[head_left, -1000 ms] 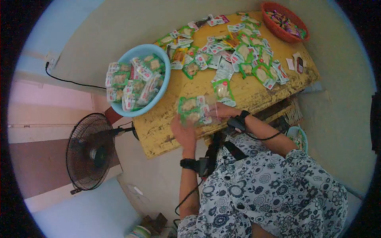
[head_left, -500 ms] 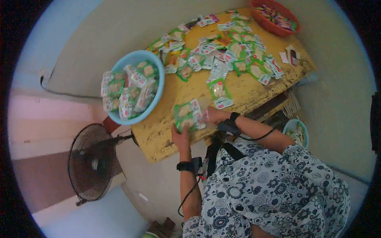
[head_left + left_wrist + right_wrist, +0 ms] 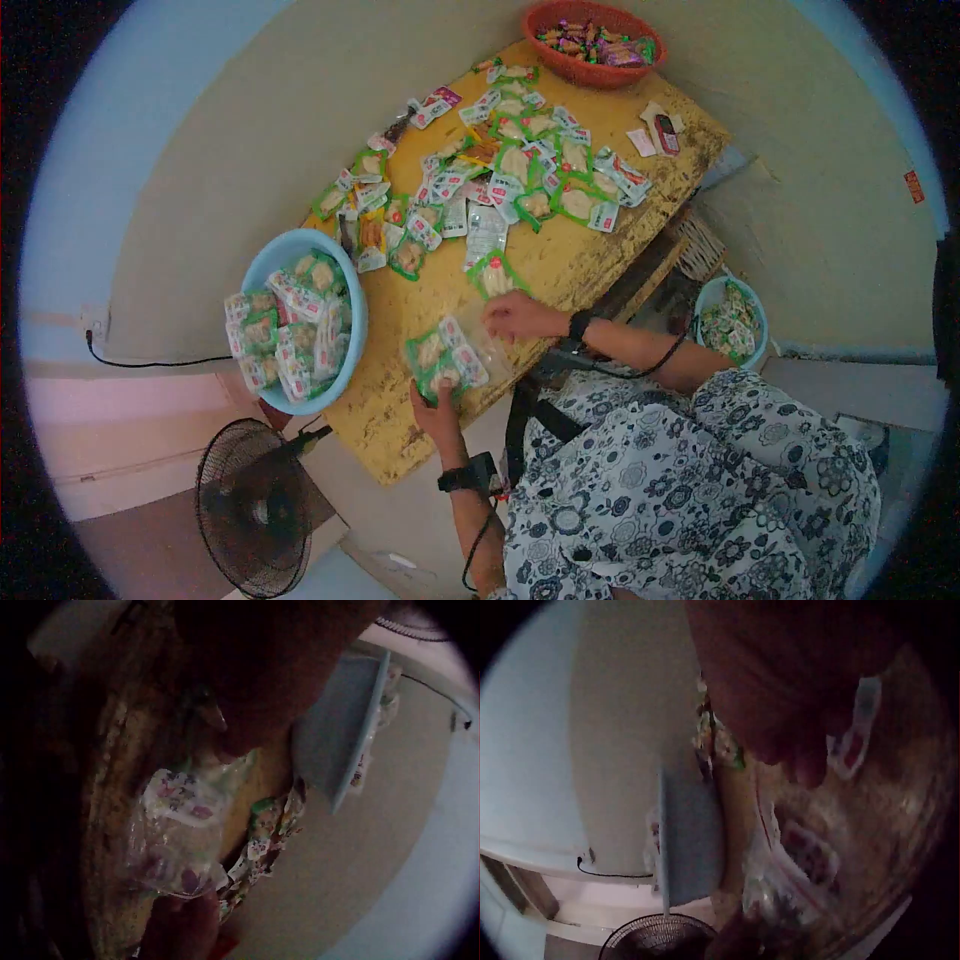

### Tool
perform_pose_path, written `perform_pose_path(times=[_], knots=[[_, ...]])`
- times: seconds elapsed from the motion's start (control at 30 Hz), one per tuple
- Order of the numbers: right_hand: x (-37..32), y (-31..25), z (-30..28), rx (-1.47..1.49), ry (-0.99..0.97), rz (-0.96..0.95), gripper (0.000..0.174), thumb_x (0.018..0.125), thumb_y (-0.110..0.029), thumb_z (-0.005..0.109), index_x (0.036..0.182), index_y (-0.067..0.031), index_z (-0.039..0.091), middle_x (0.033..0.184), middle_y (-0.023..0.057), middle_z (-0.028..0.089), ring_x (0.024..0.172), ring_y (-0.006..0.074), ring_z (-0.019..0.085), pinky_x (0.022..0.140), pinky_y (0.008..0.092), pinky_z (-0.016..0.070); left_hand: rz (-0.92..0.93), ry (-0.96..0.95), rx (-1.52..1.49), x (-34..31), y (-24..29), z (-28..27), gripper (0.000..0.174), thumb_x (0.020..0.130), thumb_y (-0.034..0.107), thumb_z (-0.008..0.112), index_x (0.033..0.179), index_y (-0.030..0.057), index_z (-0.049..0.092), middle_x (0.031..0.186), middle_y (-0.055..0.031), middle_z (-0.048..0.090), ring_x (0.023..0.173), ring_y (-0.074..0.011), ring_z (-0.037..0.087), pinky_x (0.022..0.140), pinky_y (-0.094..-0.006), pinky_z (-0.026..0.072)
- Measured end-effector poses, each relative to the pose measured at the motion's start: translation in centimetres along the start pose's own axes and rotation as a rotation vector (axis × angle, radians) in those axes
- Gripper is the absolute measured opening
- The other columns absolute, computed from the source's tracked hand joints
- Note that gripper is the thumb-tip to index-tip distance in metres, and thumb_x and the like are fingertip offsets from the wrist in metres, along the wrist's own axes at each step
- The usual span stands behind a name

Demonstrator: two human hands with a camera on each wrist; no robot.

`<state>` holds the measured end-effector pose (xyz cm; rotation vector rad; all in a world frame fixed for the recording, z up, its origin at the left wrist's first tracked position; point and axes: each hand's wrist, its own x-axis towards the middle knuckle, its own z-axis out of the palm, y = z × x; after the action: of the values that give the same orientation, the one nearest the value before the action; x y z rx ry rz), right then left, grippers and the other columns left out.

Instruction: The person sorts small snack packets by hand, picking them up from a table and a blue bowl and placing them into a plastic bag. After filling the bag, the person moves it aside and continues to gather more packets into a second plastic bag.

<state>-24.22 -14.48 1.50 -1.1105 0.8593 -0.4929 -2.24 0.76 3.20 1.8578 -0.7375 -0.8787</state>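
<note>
In the head view, a clear bag with green-edged food packets inside lies over the table's near edge. My left hand grips its packet-filled end, thumb on top. My right hand pinches the bag's empty end, fingers curled. The left wrist view shows the bag between my dark left hand and the right fingertips. A red line runs along the bag below my right hand in the right wrist view. One loose packet lies just beyond the right hand.
A blue basin full of filled bags stands at the table's left. Loose packets cover the back, near a red basket and a phone. A fan stands left; a small bucket stands right, below the table.
The head view has swung, moving the table and basin lower and left in the picture. My right hand has drawn away from the left one, and more of the bag's clear end shows.
</note>
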Motion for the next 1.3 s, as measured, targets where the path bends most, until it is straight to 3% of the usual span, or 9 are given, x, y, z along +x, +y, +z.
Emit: perform_pose_path(times=[0.13,0.2,0.27,0.37,0.57,0.67,0.87,0.97,1.3], knots=[[2.4,-1.1,-7.2,-0.467,0.358,-0.361,0.017,0.087,-0.017,0.061,0.098,-0.0051,0.063,0.081,0.0104,0.065,0.069,0.0259,0.065,0.066,0.0398,0.0527,-0.108,-0.022,-0.19,-0.3,-0.6,0.0,0.068,0.087,0.018,0.073,0.14,-0.0075,0.039,0.13,-0.0163,0.054,0.114,-0.0225,0.054,0.099,-0.0325,0.0422],[3.4,-3.7,-10.0,-0.804,0.647,-0.211,0.018,0.088,-0.018,0.059,0.099,-0.0045,0.062,0.092,0.0121,0.063,0.088,0.0314,0.063,0.075,0.0439,0.0508,-0.139,-0.024,-0.233,-0.6,0.2,0.1,0.069,0.088,0.019,0.072,0.141,-0.0071,0.038,0.132,-0.0175,0.052,0.118,-0.023,0.053,0.101,-0.0331,0.0412],[4.4,-2.5,-14.2,-0.852,0.765,-0.517,0.023,0.089,-0.023,0.058,0.101,-0.0031,0.059,0.102,0.0164,0.06,0.1,0.0372,0.058,0.079,0.0491,0.0472,-0.103,0.024,-0.178,-0.8,0.3,0.3,0.069,0.088,0.02,0.071,0.142,-0.0063,0.037,0.136,-0.0192,0.049,0.121,-0.0243,0.05,0.102,-0.0348,0.0402],[3.7,-5.1,-17.2,-1.027,0.96,-0.283,0.035,0.088,-0.031,0.061,0.109,-0.0043,0.056,0.111,0.0178,0.058,0.106,0.0377,0.055,0.085,0.0486,0.0468,-0.119,0.087,-0.121,-0.8,-0.4,0.0,0.07,0.089,0.021,0.071,0.143,-0.0053,0.036,0.138,-0.021,0.047,0.125,-0.0261,0.048,0.103,-0.0374,0.0391],[2.9,-6.9,-19.3,-0.93,0.927,0.194,0.054,0.075,-0.038,0.076,0.113,-0.0033,0.058,0.107,0.018,0.064,0.102,0.034,0.061,0.084,0.0457,0.0493,-0.125,0.196,-0.2,-0.4,-4.3,-1.4,0.066,0.091,0.021,0.068,0.143,-0.0051,0.036,0.133,-0.0204,0.048,0.121,-0.0253,0.049,0.1,-0.0377,0.0418],[3.6,-4.2,-21.2,-0.935,0.896,-0.056,0.051,0.073,-0.036,0.077,0.109,-0.0043,0.059,0.1,0.0175,0.065,0.095,0.0359,0.062,0.083,0.0462,0.0495,-0.063,0.224,-0.216,-0.4,-3.8,-1.7,0.062,0.092,0.019,0.066,0.141,-0.0049,0.038,0.13,-0.0188,0.05,0.118,-0.0236,0.05,0.098,-0.0365,0.043],[3.2,-6.4,-19.4,-1.229,0.81,0.079,0.048,0.074,-0.022,0.07,0.118,-0.009,0.06,0.112,0.0175,0.063,0.106,0.0387,0.059,0.087,0.0496,0.0499,0.012,0.262,-0.186,0.0,-1.4,-1.4,0.059,0.091,0.015,0.065,0.141,-0.0039,0.04,0.126,-0.0169,0.052,0.116,-0.0237,0.052,0.099,-0.0367,0.0428],[3.9,-5.1,-19.4,-1.338,0.789,-0.337,0.049,0.072,-0.014,0.067,0.12,-0.0101,0.059,0.117,0.0169,0.06,0.112,0.0385,0.055,0.085,0.0485,0.0507,0.067,0.251,-0.126,0.5,-0.7,-1.4,0.058,0.091,0.012,0.065,0.141,-0.0037,0.04,0.125,-0.0168,0.054,0.116,-0.0244,0.053,0.1,-0.0371,0.0424],[4.2,-6.0,-19.1,-1.548,0.69,-0.16,0.029,0.073,-0.012,0.066,0.102,-0.0097,0.066,0.099,0.0123,0.066,0.105,0.0379,0.058,0.079,0.0504,0.0519,0.169,0.204,0.061,-0.3,0.9,-1.0,0.059,0.089,0.01,0.066,0.141,-0.0011,0.041,0.129,-0.0165,0.054,0.116,-0.0266,0.054,0.099,-0.0403,0.0443]])
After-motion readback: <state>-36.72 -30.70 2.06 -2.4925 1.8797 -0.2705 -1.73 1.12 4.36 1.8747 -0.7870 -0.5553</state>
